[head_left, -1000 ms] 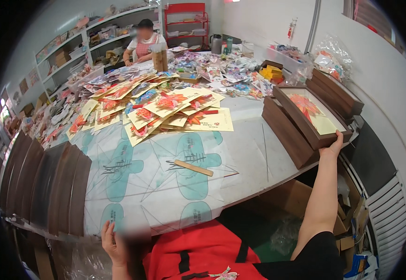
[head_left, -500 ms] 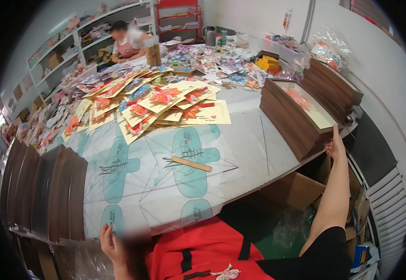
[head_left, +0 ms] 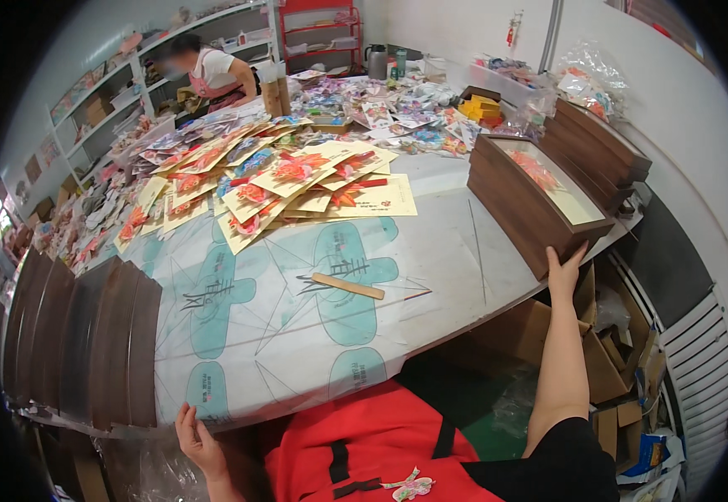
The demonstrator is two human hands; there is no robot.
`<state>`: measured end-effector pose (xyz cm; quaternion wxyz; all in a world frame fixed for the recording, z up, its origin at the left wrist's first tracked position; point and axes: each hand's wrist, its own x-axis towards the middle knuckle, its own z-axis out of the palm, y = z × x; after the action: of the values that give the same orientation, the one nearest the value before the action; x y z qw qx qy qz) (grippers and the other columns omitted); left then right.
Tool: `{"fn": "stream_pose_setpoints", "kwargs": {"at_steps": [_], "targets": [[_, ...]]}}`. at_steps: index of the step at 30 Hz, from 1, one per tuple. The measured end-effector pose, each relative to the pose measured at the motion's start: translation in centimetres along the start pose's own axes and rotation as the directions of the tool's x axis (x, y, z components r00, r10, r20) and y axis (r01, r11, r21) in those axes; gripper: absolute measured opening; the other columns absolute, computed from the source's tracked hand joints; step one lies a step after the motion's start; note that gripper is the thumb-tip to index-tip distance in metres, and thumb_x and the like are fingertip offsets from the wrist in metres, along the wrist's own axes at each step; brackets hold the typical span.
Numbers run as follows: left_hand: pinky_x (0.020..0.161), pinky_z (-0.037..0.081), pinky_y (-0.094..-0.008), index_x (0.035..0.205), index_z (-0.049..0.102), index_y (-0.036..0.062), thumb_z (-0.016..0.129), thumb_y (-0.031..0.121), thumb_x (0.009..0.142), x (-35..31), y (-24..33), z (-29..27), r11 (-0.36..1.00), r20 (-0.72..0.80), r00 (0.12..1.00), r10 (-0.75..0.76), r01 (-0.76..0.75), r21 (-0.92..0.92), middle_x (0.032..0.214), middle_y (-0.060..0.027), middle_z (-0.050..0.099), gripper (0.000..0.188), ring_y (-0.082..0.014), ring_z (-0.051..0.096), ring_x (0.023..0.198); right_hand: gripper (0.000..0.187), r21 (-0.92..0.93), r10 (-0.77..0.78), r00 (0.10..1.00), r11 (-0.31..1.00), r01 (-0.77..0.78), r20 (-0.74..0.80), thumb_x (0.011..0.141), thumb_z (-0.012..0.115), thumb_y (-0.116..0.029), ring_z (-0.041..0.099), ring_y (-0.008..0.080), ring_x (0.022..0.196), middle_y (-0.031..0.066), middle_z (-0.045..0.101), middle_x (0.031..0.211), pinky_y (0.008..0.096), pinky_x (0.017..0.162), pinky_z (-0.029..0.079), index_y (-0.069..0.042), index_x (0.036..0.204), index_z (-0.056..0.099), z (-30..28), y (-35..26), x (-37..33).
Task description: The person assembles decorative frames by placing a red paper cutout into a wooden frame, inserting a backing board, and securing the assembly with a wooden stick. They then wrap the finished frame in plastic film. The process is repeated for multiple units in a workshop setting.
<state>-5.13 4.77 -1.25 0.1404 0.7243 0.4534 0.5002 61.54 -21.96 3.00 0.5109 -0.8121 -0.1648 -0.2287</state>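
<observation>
My right hand (head_left: 563, 274) presses its spread fingers against the near end of a stack of dark brown wooden frames (head_left: 510, 197) on the table's right side. In the top frame, a pale card with an orange-red decoration (head_left: 540, 171) shows inside. At the table's front edge, my left hand (head_left: 201, 439) is open and empty, fingers apart, close to the printed sheet. A flat wooden stick (head_left: 347, 286) lies on the table's covering, which bears green shapes. Farther back is a heap of cream cards with red and orange flowers (head_left: 297, 180).
Several brown frames (head_left: 88, 343) stand on edge at the left. Behind the right stack sits another frame stack (head_left: 594, 155). Colourful packets (head_left: 364, 109) cover the far table, where a co-worker (head_left: 217, 75) is. Cardboard boxes (head_left: 607, 360) are below at right.
My right hand has shifted from the frame stack's right corner to the middle of its near end, and the frames sit more evenly. My left hand has barely moved. The co-worker has turned and moved left.
</observation>
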Motion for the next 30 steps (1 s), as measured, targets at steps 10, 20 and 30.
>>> {"fn": "stream_pose_setpoints", "kwargs": {"at_steps": [10, 20, 30], "targets": [[0.104, 0.035, -0.0431, 0.119, 0.059, 0.0001, 0.054, -0.005, 0.080, 2.6, -0.5, -6.0, 0.902, -0.282, 0.947, 0.153, -0.017, 0.432, 0.131, -0.0187, 0.050, 0.040, -0.0347, 0.045, 0.124, 0.087, -0.380, -0.302, 0.946, 0.893, 0.240, -0.113, 0.087, 0.065, -0.039, 0.033, 0.0374, 0.134, 0.0319, 0.029, 0.145, 0.0385, 0.112, 0.027, 0.014, 0.141, 0.021, 0.1, 8.3, 5.1], [0.111, 0.029, -0.0448, 0.133, 0.042, 0.0037, 0.081, 0.005, 0.061, 9.0, -1.5, -15.1, 0.744, -0.182, 0.972, 0.147, 0.013, 0.669, 0.140, -0.0159, 0.041, 0.082, -0.0341, 0.032, 0.135, 0.041, 0.183, -0.032, 0.997, 0.982, 0.045, -0.070, 0.093, 0.061, -0.016, 0.055, 0.0206, 0.110, 0.0141, 0.054, 0.127, 0.0299, 0.091, 0.045, 0.002, 0.128, 0.048, 2.8, 10.5, -5.2], [0.097, 0.041, -0.0454, 0.112, 0.055, 0.0064, 0.077, 0.004, 0.058, 8.4, 3.2, -10.8, 0.637, 0.081, 0.873, 0.481, -0.411, 0.653, 0.110, -0.0105, 0.058, 0.058, -0.0292, 0.056, 0.106, 0.030, 0.312, 0.146, 0.961, 0.925, -0.216, 0.235, 0.093, 0.054, -0.008, 0.042, 0.0082, 0.075, -0.0023, 0.048, 0.091, 0.0227, 0.066, 0.038, -0.008, 0.124, 0.055, 4.1, 3.0, -13.4]]}}
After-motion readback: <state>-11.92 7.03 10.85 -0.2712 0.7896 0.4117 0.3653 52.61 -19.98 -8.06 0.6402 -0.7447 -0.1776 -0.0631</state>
